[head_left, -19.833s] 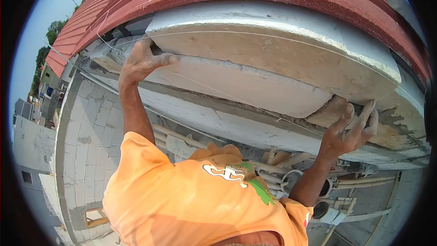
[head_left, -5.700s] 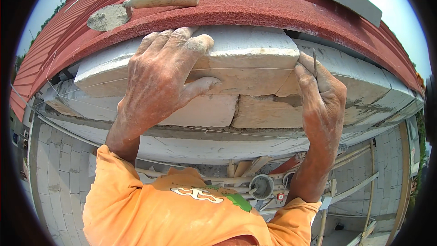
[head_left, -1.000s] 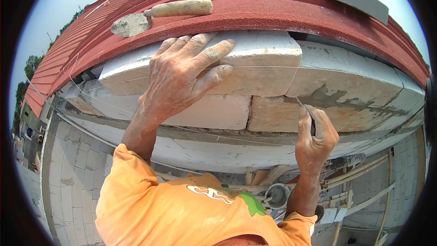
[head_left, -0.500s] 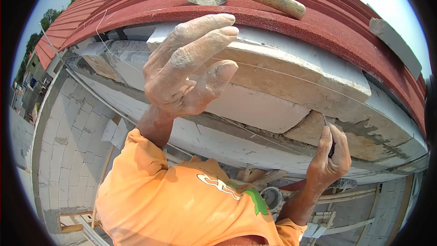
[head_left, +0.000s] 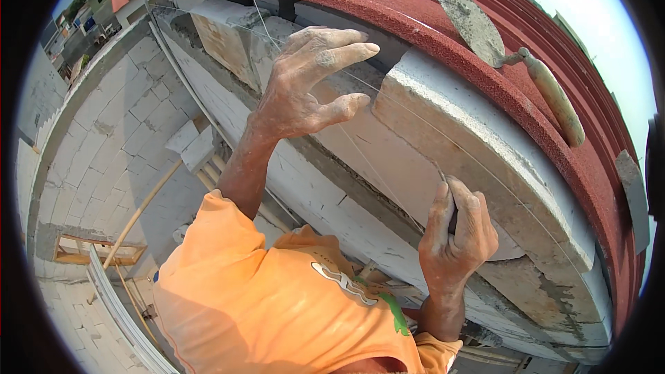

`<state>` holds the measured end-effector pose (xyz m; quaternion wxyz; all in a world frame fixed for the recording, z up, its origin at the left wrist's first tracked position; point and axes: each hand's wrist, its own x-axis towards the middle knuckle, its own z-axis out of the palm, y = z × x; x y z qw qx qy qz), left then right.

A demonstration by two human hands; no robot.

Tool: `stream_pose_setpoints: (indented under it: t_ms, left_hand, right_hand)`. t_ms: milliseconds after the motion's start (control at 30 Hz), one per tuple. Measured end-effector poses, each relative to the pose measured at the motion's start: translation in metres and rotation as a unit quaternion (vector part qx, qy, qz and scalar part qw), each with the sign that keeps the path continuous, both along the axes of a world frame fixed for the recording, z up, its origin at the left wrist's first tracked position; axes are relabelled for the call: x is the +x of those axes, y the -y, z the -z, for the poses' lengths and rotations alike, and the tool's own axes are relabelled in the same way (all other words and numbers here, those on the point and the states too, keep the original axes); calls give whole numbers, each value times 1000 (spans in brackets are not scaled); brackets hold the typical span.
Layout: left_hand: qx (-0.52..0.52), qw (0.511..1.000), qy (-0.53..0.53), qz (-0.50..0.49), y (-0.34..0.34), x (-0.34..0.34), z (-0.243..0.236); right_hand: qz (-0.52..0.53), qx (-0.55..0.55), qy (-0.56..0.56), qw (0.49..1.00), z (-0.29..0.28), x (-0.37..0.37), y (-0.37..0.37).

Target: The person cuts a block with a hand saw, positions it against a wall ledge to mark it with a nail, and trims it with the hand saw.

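My left hand (head_left: 308, 86) is raised with its fingers apart, holding nothing that I can see. It hovers beside the gap at the left end of a long white block (head_left: 478, 142), close to a thin stretched line (head_left: 433, 125). My right hand (head_left: 458, 235) is closed, pinching a thin, dark, pointed tool (head_left: 452, 220) between thumb and fingers. Its tip is by the pale lower face of the block wall (head_left: 388, 159); whether it touches is unclear, and most of the tool is hidden in my grip.
A mortar-caked trowel (head_left: 478, 28) with a wooden handle lies on the red metal roof (head_left: 415, 0). A grey block piece (head_left: 632, 197) rests at the roof's right edge. Below, on the left, are a block wall (head_left: 104, 138), a wooden pole (head_left: 142, 215) and metal rails (head_left: 131, 325).
The view has turned and shifted left along the wall. My left hand is now by the gap at the block's end. My right hand has moved left along the wall, still gripping the thin tool.
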<state>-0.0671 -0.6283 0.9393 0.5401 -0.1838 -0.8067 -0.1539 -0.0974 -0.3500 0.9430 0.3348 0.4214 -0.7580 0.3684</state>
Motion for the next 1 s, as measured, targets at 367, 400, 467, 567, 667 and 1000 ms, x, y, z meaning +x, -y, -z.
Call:
stream_pose_setpoints:
  t_ms: [367, 400, 467, 567, 667, 1000]
  left_hand:
    - [-49, 996, 58, 50, 8, -13, -9]
    - [-47, 996, 57, 50, 9, -14, -9]
    - [-61, 995, 47, 59, 10, -16, -10]
    - [-57, 994, 47, 79, 11, -17, -10]
    - [-55, 994, 39, 86, 11, -20, -9]
    - [-45, 995, 65, 68, 12, -18, -8]
  right_hand:
    - [-39, 11, -19, 999, -1, -4, 74]
    - [-34, 9, -24, 999, -1, -5, 76]
    - [-29, 15, -32, 999, 0, -7, 78]
    - [-22, 19, -35, 999, -1, -6, 80]
    - [-17, 21, -32, 999, -2, -6, 81]
    - [12, 39, -62, 997, -2, -6, 86]
